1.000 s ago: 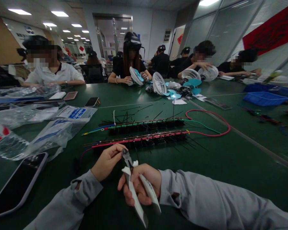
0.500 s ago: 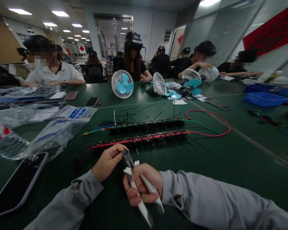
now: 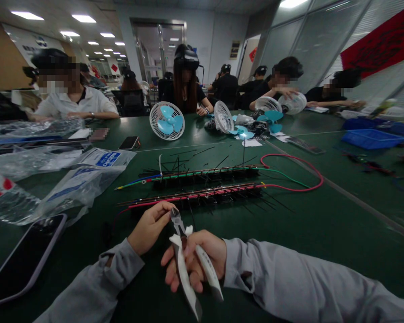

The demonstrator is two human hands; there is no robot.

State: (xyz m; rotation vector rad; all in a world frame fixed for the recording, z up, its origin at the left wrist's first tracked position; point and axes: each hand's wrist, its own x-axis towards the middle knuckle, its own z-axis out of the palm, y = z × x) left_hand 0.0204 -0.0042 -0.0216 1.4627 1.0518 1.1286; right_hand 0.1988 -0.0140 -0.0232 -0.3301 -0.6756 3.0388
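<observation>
My right hand [image 3: 198,258] grips a pair of diagonal cutters [image 3: 181,251] with white handles, which stand spread apart. The cutters' jaws point away from me and touch or nearly touch the fingertips of my left hand [image 3: 150,226]. That hand is closed in a pinch; whatever lies between thumb and fingers is hidden. Just beyond both hands lies a wire bundle with a red wire [image 3: 178,196], bristling with thin black cable ties. Behind it runs a second bundle with a green wire [image 3: 202,171], also full of tie tails. One white tie [image 3: 160,165] stands up at its left end.
A phone [image 3: 25,260], a water bottle [image 3: 10,199] and plastic bags [image 3: 87,175] lie at left. A red wire loop [image 3: 321,177] extends right. Blue trays [image 3: 373,139] sit far right. Across the table, people sit near fans with blue blades [image 3: 170,120].
The cutters' handles have spread wider and swung slightly left as my right fingers loosened. My left hand has barely moved. Across the table, the fan has turned and shifted left.
</observation>
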